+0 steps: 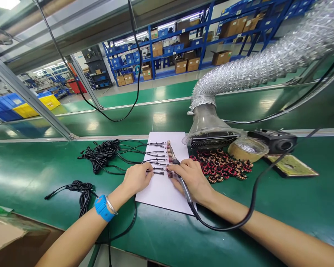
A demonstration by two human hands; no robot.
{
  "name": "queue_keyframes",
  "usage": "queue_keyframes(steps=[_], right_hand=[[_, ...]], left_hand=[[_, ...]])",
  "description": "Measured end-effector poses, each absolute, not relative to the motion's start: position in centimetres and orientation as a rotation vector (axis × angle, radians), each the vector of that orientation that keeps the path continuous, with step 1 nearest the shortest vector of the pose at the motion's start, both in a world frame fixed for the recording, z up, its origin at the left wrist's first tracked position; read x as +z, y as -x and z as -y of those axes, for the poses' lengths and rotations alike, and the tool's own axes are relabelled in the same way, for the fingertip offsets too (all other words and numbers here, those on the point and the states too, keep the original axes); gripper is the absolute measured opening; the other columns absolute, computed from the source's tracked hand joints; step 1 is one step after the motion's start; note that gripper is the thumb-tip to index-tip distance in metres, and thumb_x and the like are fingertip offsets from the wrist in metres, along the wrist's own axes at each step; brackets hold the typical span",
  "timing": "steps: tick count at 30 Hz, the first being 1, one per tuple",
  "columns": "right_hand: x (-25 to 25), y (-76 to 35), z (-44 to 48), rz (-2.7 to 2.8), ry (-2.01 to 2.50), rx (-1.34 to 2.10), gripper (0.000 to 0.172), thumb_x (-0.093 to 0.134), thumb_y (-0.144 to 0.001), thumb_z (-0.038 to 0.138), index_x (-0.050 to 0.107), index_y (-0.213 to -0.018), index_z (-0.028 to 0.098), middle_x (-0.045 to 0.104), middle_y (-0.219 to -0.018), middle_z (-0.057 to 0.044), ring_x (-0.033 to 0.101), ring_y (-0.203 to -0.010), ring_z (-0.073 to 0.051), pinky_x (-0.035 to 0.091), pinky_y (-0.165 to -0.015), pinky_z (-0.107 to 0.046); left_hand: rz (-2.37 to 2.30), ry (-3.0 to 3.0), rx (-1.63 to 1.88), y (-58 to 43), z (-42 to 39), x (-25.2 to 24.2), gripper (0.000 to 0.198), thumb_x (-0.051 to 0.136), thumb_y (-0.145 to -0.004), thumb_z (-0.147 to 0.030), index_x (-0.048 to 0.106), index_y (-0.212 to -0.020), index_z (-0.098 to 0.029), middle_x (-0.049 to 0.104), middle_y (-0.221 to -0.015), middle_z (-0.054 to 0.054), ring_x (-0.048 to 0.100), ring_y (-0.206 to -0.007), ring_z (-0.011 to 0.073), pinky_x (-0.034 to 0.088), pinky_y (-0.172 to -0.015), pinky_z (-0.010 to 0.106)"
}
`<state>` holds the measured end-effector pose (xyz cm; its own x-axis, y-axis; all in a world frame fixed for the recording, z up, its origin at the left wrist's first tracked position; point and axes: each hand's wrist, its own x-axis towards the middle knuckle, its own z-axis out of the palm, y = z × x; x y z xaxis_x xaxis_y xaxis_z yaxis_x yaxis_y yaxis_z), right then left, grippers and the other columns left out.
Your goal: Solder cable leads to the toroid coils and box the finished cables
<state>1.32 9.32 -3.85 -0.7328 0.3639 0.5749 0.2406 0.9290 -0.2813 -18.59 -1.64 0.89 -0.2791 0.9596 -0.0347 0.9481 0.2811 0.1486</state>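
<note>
Green bench (39,167) under white paper (161,196): left hand (137,178) has fingers together, pinning black cable ends (156,171). Right hand (190,180) has fingers clamped on soldering iron (183,184), tip near coil row (169,155). A slip could scorch paper or insulation, or shift leads. Fume extractor (208,124) at center right; blue shelving (153,48) across the upper frame.

A paper sheet (158,193) lies on the table (36,174), with cable ends (156,155) on it and bundled cables (100,155) left of it. A second cable coil (83,193) lies nearer the lower left. Right of the sheet sit toroidal coils (221,167), with a fume extractor hood (208,129) behind them. The left hand (137,178) lies on the cable ends; the right hand (190,180) holds a soldering iron (183,185) over the sheet.
</note>
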Motion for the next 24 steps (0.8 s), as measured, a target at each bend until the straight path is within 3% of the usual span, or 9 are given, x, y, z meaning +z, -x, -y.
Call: queue_keyframes(steps=[5, 11, 19, 24], right_hand=[[-3.4, -2.4, -9.1, 2.410, 0.422, 0.285, 0.031, 0.066, -0.078, 0.015, 0.062, -0.109, 0.018, 0.062, -0.083, -0.005, 0.046, -0.092, -0.027, 0.032, -0.079, -0.038], [-3.4, -3.6, -8.6, 2.382, 0.431, 0.330, 0.027, 0.064, -0.080, 0.014, 0.061, -0.106, 0.018, 0.061, -0.082, -0.005, 0.045, -0.091, -0.026, 0.033, -0.078, -0.038], [-2.2, -4.9, -7.6, 2.313, 0.385, 0.384, 0.022, 0.059, -0.083, 0.013, 0.060, -0.104, 0.020, 0.058, -0.077, -0.004, 0.046, -0.086, -0.024, 0.036, -0.075, -0.037], [-1.5, -8.3, -7.0, 2.196, 0.347, 0.352, 0.018, 0.050, -0.090, 0.008, 0.060, -0.101, 0.019, 0.056, -0.070, -0.003, 0.050, -0.082, -0.022, 0.041, -0.074, -0.035]], left_hand=[[-2.468, -1.770, 0.140, 19.0, 1.3, 1.1, 0.026, 0.049, -0.088, -0.029, 0.063, -0.110, -0.023, 0.070, -0.071, 0.002, 0.067, -0.074, 0.0241, 0.044, -0.065, 0.029], [-2.457, -1.773, 0.143, 19.4, -0.1, 0.6, 0.022, 0.050, -0.090, -0.028, 0.071, -0.096, -0.025, 0.072, -0.077, 0.003, 0.068, -0.079, 0.0230, 0.044, -0.067, 0.027], [-2.483, -1.760, 0.197, 18.8, -0.4, -0.1, 0.023, 0.047, -0.092, -0.025, 0.069, -0.098, -0.025, 0.074, -0.091, 0.003, 0.068, -0.085, 0.0223, 0.045, -0.071, 0.027], [-2.444, -1.732, 0.300, 18.9, 0.0, 0.7, 0.023, 0.053, -0.088, -0.032, 0.064, -0.104, -0.021, 0.069, -0.076, 0.004, 0.066, -0.075, 0.0223, 0.045, -0.067, 0.028]])
